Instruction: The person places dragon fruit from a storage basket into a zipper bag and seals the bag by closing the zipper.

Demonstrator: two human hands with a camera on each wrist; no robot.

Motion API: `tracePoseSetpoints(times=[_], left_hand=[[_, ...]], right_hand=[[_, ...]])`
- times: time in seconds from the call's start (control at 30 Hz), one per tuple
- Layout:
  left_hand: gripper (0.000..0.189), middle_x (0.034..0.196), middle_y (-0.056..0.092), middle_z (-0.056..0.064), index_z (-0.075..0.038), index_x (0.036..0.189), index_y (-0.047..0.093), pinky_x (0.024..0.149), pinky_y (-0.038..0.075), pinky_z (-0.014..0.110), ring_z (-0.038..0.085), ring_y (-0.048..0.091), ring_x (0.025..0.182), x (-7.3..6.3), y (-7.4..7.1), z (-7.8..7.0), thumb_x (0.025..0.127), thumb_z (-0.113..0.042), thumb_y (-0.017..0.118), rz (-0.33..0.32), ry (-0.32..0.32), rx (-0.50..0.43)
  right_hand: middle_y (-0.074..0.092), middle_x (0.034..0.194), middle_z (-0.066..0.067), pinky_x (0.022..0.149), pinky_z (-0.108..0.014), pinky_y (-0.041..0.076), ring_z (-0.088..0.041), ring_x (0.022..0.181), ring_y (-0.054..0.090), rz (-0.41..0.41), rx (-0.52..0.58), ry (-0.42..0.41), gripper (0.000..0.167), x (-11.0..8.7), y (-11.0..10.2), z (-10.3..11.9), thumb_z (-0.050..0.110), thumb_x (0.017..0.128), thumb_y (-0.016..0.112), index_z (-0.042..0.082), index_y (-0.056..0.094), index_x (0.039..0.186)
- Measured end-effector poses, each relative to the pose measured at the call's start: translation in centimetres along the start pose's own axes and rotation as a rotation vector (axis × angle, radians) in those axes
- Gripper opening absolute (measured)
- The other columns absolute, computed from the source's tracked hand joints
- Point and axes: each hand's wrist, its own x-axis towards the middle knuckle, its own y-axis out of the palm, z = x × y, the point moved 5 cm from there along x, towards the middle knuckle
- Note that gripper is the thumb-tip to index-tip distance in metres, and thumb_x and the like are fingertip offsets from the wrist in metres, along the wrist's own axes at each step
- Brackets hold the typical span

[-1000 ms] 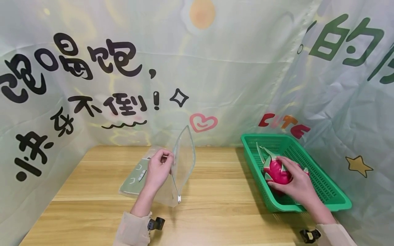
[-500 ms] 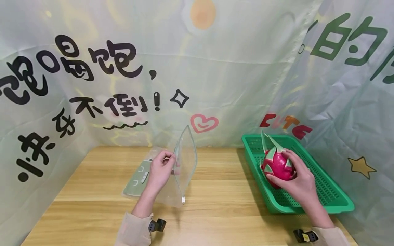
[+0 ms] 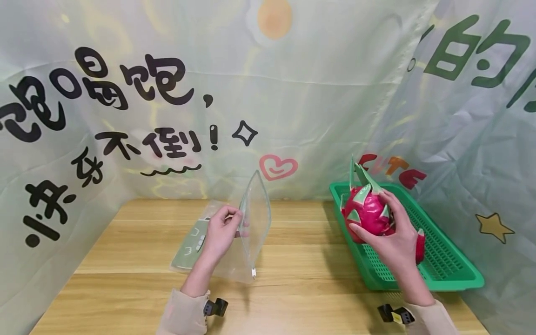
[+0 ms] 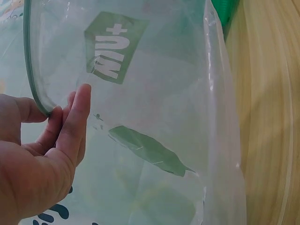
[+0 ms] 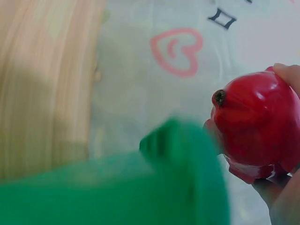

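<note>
My left hand (image 3: 221,233) pinches the rim of a clear zip bag (image 3: 257,218) between thumb and fingers, and the bag stands with its mouth spread apart. A white slider (image 3: 253,273) sits at the near end of its mouth. Green printing (image 4: 117,47) shows on the plastic in the left wrist view. On the right, my right hand (image 3: 395,244) grips a pink dragon fruit (image 3: 368,211) with green leaf tips, raised over the left side of a green basket (image 3: 456,282). The right wrist view shows the fruit's dark stem end (image 5: 219,97).
Another red fruit (image 3: 420,247) lies in the basket, partly hidden behind my right hand. Wooden tabletop (image 3: 301,260) stretches between bag and basket. A printed cloth (image 3: 318,116) hangs behind the table and along its sides.
My right hand has lifted the dragon fruit up from inside the basket and moved it a little left. My left hand still holds the bag, shifted slightly right.
</note>
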Motion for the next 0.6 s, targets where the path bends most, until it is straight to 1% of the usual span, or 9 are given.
tracePoseSetpoints(times=[0.1,0.17,0.27,0.4,0.53,0.6], left_hand=[[0.014,0.100,0.066,0.019,0.005,0.102,0.062,0.073,0.066,0.039,0.020,0.074,0.081,0.0,0.1,0.1,0.104,-0.007,0.056,0.005,-0.015,-0.010],[0.014,0.100,0.067,0.020,0.005,0.101,0.063,0.074,0.066,0.039,0.021,0.074,0.082,0.0,0.2,0.1,0.104,-0.007,0.056,0.005,-0.018,-0.014],[0.013,0.099,0.068,0.020,0.005,0.101,0.062,0.075,0.066,0.039,0.021,0.075,0.083,0.0,0.4,0.1,0.104,-0.006,0.056,0.005,-0.018,-0.015],[0.013,0.098,0.069,0.019,0.005,0.102,0.063,0.075,0.066,0.038,0.023,0.075,0.084,-0.2,0.5,0.2,0.105,-0.006,0.056,0.012,-0.022,-0.007],[0.013,0.104,0.068,0.019,0.005,0.104,0.063,0.076,0.066,0.038,0.026,0.075,0.086,-0.3,0.8,0.3,0.105,-0.007,0.057,0.027,-0.023,-0.003],[0.013,0.104,0.070,0.021,0.005,0.105,0.063,0.077,0.065,0.038,0.027,0.076,0.086,-0.3,1.0,0.4,0.105,-0.007,0.057,0.035,-0.022,-0.003]], right_hand=[[0.052,0.155,-0.004,0.092,-0.003,0.044,-0.002,0.133,0.046,0.011,0.029,0.013,0.100,0.0,0.9,0.8,-0.011,0.059,0.096,0.012,0.056,0.148],[0.052,0.155,-0.005,0.093,-0.004,0.045,-0.004,0.134,0.046,0.019,0.048,0.000,0.101,0.1,1.4,1.4,-0.012,0.058,0.096,0.010,0.056,0.148],[0.051,0.155,-0.005,0.094,-0.005,0.046,-0.005,0.135,0.046,0.031,0.078,-0.021,0.101,0.1,2.3,2.4,-0.011,0.059,0.096,0.010,0.055,0.148],[0.051,0.155,-0.004,0.094,-0.007,0.047,-0.008,0.134,0.047,0.048,0.122,-0.045,0.100,0.0,3.4,3.8,-0.009,0.061,0.096,0.011,0.055,0.149],[0.052,0.155,-0.005,0.093,-0.010,0.050,-0.011,0.131,0.050,0.064,0.189,-0.052,0.100,-0.1,4.5,5.1,-0.010,0.061,0.096,0.010,0.054,0.149],[0.052,0.154,-0.005,0.092,-0.011,0.052,-0.012,0.130,0.052,0.075,0.217,-0.056,0.100,-0.1,5.1,5.7,-0.011,0.061,0.095,0.010,0.054,0.150]])
